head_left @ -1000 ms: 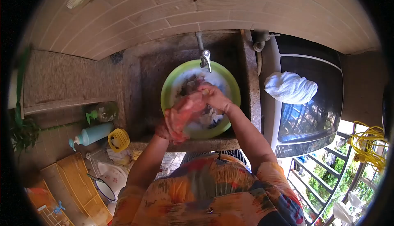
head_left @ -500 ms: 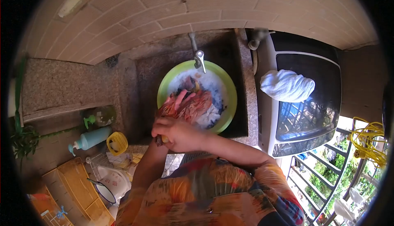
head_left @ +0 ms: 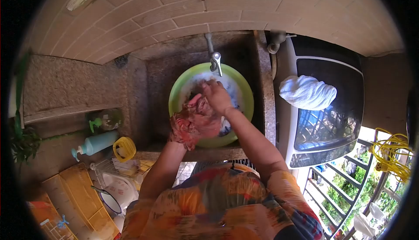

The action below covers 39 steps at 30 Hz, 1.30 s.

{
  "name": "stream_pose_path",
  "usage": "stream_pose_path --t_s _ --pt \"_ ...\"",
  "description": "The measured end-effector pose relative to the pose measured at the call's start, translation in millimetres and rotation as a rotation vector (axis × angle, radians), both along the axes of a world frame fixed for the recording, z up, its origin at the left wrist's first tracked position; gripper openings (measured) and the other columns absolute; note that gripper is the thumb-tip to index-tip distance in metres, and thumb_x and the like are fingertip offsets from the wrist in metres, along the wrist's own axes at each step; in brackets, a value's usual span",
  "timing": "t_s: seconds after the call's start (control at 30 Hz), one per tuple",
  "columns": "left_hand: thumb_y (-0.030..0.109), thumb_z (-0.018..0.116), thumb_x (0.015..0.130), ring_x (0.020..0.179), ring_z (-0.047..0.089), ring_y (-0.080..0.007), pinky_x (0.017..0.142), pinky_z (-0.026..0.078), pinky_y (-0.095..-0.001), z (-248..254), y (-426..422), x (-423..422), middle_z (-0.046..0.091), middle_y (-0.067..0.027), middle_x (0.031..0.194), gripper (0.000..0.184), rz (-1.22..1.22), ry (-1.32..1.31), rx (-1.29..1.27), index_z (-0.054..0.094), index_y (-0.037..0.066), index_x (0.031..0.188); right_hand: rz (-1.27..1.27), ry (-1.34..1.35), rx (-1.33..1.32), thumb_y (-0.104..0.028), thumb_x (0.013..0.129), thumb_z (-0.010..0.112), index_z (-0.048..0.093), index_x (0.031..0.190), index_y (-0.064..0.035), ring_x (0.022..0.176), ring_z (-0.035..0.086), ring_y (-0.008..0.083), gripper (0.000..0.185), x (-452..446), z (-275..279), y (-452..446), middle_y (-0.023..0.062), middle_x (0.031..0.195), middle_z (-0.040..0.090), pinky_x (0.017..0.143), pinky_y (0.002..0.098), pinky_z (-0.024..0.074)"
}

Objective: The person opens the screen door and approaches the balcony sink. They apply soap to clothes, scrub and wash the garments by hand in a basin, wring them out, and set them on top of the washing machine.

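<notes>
A lime-green basin (head_left: 248, 87) of sudsy water stands in the stone sink. My left hand reaches over its near left rim, covered by a wet, bunched reddish cloth (head_left: 198, 122) that wraps down to the wrist; its fingers are hidden. My right hand (head_left: 217, 96) is above the basin beside the cloth's upper right side, fingers stretched towards the suds and slightly blurred. No item shows in it. Pale and dark wet fabric (head_left: 224, 127) shows at the cloth's right edge. A metal tap (head_left: 215, 61) hangs over the basin's back rim.
A dark-topped white appliance (head_left: 325, 126) stands right of the sink, with a twisted white cloth (head_left: 308, 92) on its lid. To the left are a blue pump bottle (head_left: 99, 144), a yellow container (head_left: 125, 149) and a stone ledge (head_left: 74, 83). Yellow cord (head_left: 393, 148) hangs far right.
My right hand has left the cloth near my left wrist and moved up and right over the suds. The reddish cloth is bunched closer around my left hand.
</notes>
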<state>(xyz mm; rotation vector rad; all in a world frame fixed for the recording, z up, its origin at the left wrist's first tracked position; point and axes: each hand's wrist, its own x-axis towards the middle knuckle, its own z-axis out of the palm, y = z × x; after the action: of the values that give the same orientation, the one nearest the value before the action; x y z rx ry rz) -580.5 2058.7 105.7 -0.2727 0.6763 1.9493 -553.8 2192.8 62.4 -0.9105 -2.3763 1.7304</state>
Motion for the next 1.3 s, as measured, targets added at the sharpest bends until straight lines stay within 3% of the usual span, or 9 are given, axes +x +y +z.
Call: stream_pose_path --t_s 0.07,0.17,0.3,0.47,0.73,0.87,1.03,1.13,1.3 --pt "0.019 0.040 0.098 0.113 0.053 -0.0226 0.101 0.041 -0.0354 -4.0 -3.7 2.0 0.052 -0.0122 0.125 0.035 0.026 0.066 -0.086 0.043 0.005 0.130 -0.095 -0.003 -0.759 -0.035 0.094 0.051 0.054 0.114 -0.0061 0.083 0.059 0.0282 0.036 9.6 20.2 6.6 0.0150 0.091 0.058 0.075 0.0388 0.0480" --pt "0.022 0.035 0.100 0.111 0.054 -0.0242 0.102 0.039 -0.0375 -42.6 -8.7 -5.7 0.057 -0.0126 0.117 0.033 0.012 0.259 -0.247 0.049 0.004 0.123 -0.131 0.297 -0.891 -0.036 0.098 0.045 0.048 0.109 0.0003 0.085 0.056 0.0206 0.038 12.8 -34.1 -32.3 0.0083 0.099 0.058 0.080 0.0361 0.0461" --pt "0.025 0.033 0.100 0.112 0.052 -0.0235 0.103 0.036 -0.0392 -74.8 -11.3 -12.4 0.055 -0.0114 0.117 0.034 -0.075 0.403 -0.206 0.048 0.005 0.123 0.035 0.103 0.327 -0.016 0.087 0.055 0.047 0.113 -0.0040 0.094 0.053 0.0311 0.030 31.7 34.6 -55.6 0.0155 0.113 0.052 0.085 0.0403 0.0451" --pt "0.028 0.033 0.100 0.116 0.049 -0.0228 0.102 0.038 -0.0378 -132.7 -54.7 5.9 0.052 -0.0103 0.122 0.037 0.081 0.520 -0.177 0.045 0.006 0.127 0.157 0.367 0.616 -0.014 0.078 0.060 0.054 0.104 -0.0065 0.104 0.050 0.0353 0.027 37.6 82.1 -63.2 0.0160 0.109 0.051 0.088 0.0435 0.0420" --pt "0.025 0.037 0.099 0.119 0.047 -0.0217 0.102 0.038 -0.0360 -37.3 -16.9 -2.0 0.047 -0.0106 0.128 0.039 -0.156 0.457 -0.185 0.040 0.006 0.133 0.128 0.124 0.429 -0.035 0.084 0.062 0.055 0.111 -0.0043 0.101 0.055 0.0333 0.041 0.5 23.3 -17.3 0.0186 0.111 0.055 0.089 0.0419 0.0443" --pt "0.022 0.043 0.097 0.121 0.046 -0.0220 0.102 0.040 -0.0325 -21.7 -8.7 -18.6 0.042 -0.0121 0.135 0.043 -0.060 0.099 -0.187 0.038 0.006 0.136 0.288 0.223 -0.711 -0.037 0.082 0.069 0.056 0.114 -0.0060 0.096 0.054 0.0168 0.046 19.1 4.1 17.4 0.0098 0.109 0.059 0.085 0.0313 0.0455" --pt "0.026 0.042 0.098 0.107 0.056 -0.0215 0.089 0.048 -0.0345 -90.7 -16.9 -45.0 0.052 -0.0090 0.124 0.035 -0.246 1.002 -0.683 0.049 0.008 0.127 -0.002 0.184 -0.663 -0.011 0.083 0.068 0.055 0.097 -0.0032 0.078 0.061 0.0143 0.021 43.5 -11.9 22.3 0.0064 0.091 0.062 0.070 0.0300 0.0534" --pt "0.033 0.049 0.095 0.104 0.056 -0.0200 0.085 0.048 -0.0323 -113.5 -48.8 -67.4 0.054 -0.0087 0.121 0.036 -0.140 0.483 -0.763 0.053 0.009 0.122 -0.489 0.127 -1.242 -0.009 0.083 0.065 0.054 0.088 -0.0050 0.070 0.064 0.0217 0.013 60.3 9.7 29.9 0.0100 0.082 0.062 0.054 0.0368 0.0552" --pt "0.045 0.040 0.095 0.115 0.053 -0.0277 0.103 0.037 -0.0487 -34.8 -39.0 -29.8 0.054 -0.0129 0.125 0.051 -0.117 -0.208 -0.507 0.046 0.010 0.131 -0.189 0.048 -1.045 -0.012 0.083 0.065 0.057 0.094 -0.0024 0.066 0.063 0.0183 0.016 79.6 30.1 16.1 0.0072 0.078 0.061 0.059 0.0306 0.0520"
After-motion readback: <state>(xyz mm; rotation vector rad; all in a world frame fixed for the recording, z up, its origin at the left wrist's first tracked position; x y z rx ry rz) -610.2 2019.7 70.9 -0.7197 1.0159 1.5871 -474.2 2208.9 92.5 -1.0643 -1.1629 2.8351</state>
